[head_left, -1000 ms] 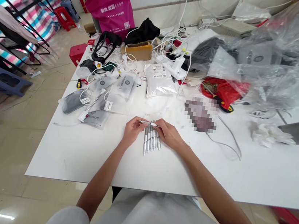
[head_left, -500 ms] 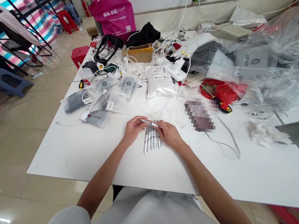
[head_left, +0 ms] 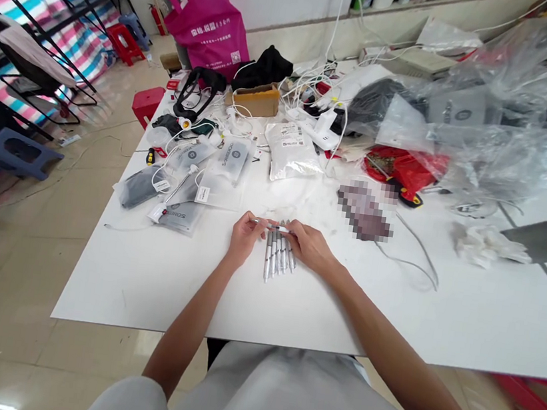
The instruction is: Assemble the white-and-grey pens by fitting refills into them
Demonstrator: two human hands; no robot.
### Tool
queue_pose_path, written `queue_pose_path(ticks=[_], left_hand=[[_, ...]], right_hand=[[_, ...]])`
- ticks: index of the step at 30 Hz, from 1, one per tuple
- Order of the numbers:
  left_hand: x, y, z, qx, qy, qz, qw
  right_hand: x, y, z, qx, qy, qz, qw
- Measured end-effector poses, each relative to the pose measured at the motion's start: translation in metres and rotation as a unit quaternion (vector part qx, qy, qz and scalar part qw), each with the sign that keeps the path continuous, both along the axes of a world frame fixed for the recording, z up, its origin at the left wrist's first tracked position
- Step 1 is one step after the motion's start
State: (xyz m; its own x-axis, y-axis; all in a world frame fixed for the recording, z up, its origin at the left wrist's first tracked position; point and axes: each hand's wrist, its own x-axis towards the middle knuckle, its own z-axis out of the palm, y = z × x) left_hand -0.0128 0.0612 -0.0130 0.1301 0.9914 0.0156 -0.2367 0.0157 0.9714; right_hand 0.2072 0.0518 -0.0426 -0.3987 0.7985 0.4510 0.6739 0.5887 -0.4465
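Note:
Between my two hands a slim white-and-grey pen (head_left: 278,228) is held level, crosswise to my body. My left hand (head_left: 246,236) pinches its left end between thumb and fingers. The other end is in the closed fingers of my right hand (head_left: 309,245). Just beneath lie several silver-white pens (head_left: 276,257) side by side on the white table (head_left: 151,290), pointing toward me. Their far ends are partly hidden by the held pen and my fingers.
Packaged grey pouches (head_left: 184,215) and cables lie on the left. A white parcel (head_left: 290,152) sits ahead. A blurred-out flat object (head_left: 364,210) with a cord, a red bag (head_left: 404,167) and clear plastic wrap (head_left: 502,151) are on the right. A pink bag (head_left: 210,28) stands at the back.
The held pen has turned slightly to lie more level, and my left fingers have shifted a little left along it. The pens on the table have stayed put.

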Motion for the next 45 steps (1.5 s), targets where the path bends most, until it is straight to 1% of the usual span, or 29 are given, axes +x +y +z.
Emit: queue_pose_path(ticks=[2, 5, 8, 11, 15, 19, 25, 27, 33, 35, 41, 45], left_hand=[[-0.001, 0.002, 0.0, -0.007, -0.013, 0.008, 1.0], [-0.003, 0.004, -0.001, -0.018, -0.024, 0.009, 0.999], [-0.004, 0.004, -0.002, -0.025, -0.035, 0.014, 0.999], [-0.006, 0.006, -0.004, -0.032, -0.056, 0.042, 0.997], [-0.01, 0.01, -0.006, -0.045, -0.085, 0.072, 0.993], [-0.01, 0.011, -0.005, -0.051, -0.096, 0.065, 0.992], [-0.006, 0.006, -0.003, -0.028, -0.05, 0.006, 0.998], [-0.005, 0.006, -0.004, -0.026, -0.05, -0.002, 0.998], [-0.008, 0.01, -0.008, -0.03, -0.089, 0.052, 0.994], [-0.009, 0.011, -0.008, -0.033, -0.093, 0.061, 0.993], [-0.008, 0.011, -0.007, -0.034, -0.083, 0.06, 0.994], [-0.008, 0.01, -0.006, -0.03, -0.074, 0.059, 0.995]], right_hand=[[0.001, -0.001, -0.002, 0.002, 0.003, -0.015, 1.0], [0.001, -0.002, 0.002, 0.005, 0.002, -0.02, 1.0], [0.0, -0.003, 0.005, 0.014, -0.041, -0.013, 0.999], [0.001, -0.002, 0.003, 0.02, -0.066, -0.031, 0.997], [0.004, -0.001, -0.002, 0.031, -0.043, -0.04, 0.998], [0.005, 0.0, -0.003, 0.035, -0.049, -0.032, 0.998], [0.004, -0.001, 0.0, 0.023, -0.071, -0.027, 0.997], [0.002, -0.001, 0.002, 0.021, -0.066, -0.031, 0.997], [-0.001, -0.002, 0.007, 0.017, -0.03, -0.062, 0.998], [-0.001, -0.002, 0.007, 0.017, -0.015, -0.066, 0.998], [-0.002, -0.002, 0.008, 0.015, -0.005, -0.067, 0.998], [-0.002, -0.002, 0.005, 0.0, -0.006, -0.072, 0.997]])
